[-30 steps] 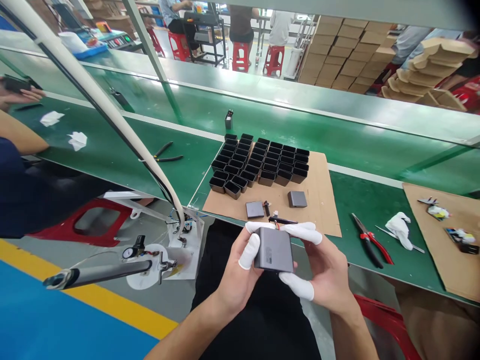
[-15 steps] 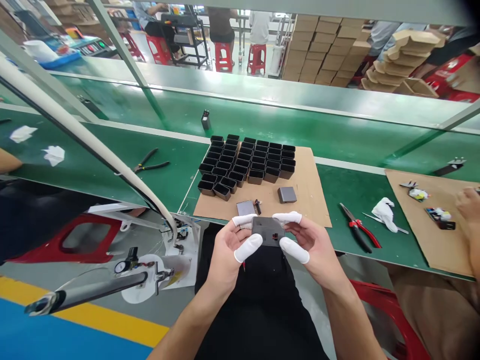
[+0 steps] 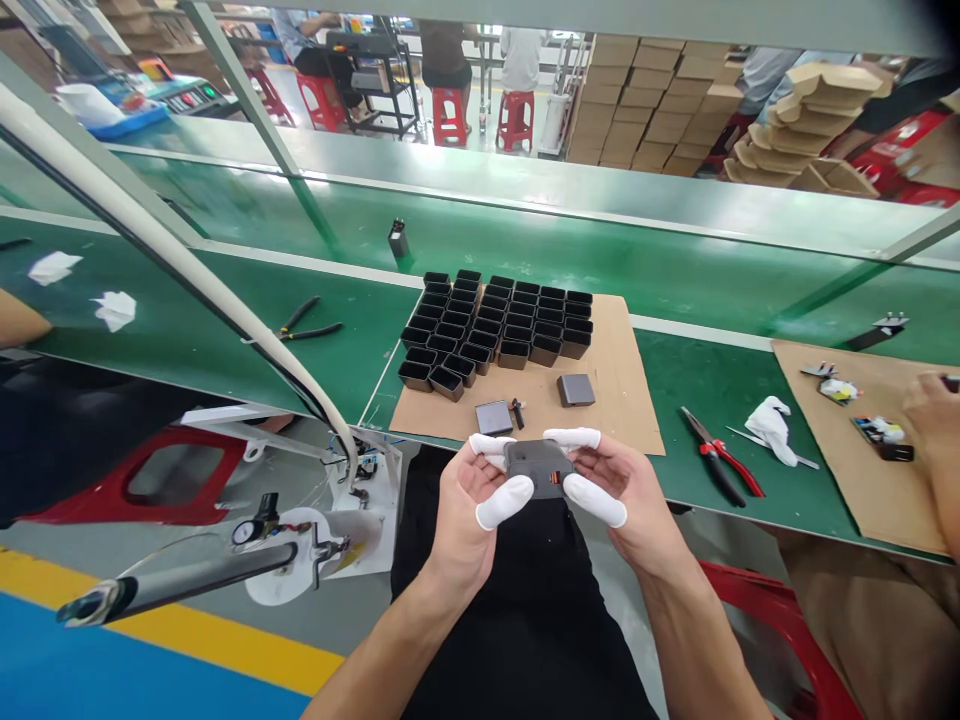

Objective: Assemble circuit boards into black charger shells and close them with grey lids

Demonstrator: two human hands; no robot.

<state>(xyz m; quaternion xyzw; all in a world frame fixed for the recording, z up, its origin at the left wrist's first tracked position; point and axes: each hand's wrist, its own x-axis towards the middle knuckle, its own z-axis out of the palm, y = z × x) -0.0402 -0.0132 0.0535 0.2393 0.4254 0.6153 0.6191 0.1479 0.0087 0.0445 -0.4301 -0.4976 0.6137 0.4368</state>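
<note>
Housing (image 3: 536,466) has rotated between the hands since one second ago: its printed face then faced the camera, and a darker face with a slot now does. Head view: left hand (image 3: 465,515) and right hand (image 3: 634,500) grasp the housing from opposite sides, thumbs on the near side. Just beyond the hands, a grey block (image 3: 493,417) and a small black part (image 3: 517,413) lie on a cardboard sheet (image 3: 619,415). Farther beyond stand rows of open black cases (image 3: 514,350). Right of the right hand lie pliers (image 3: 711,452).
</note>
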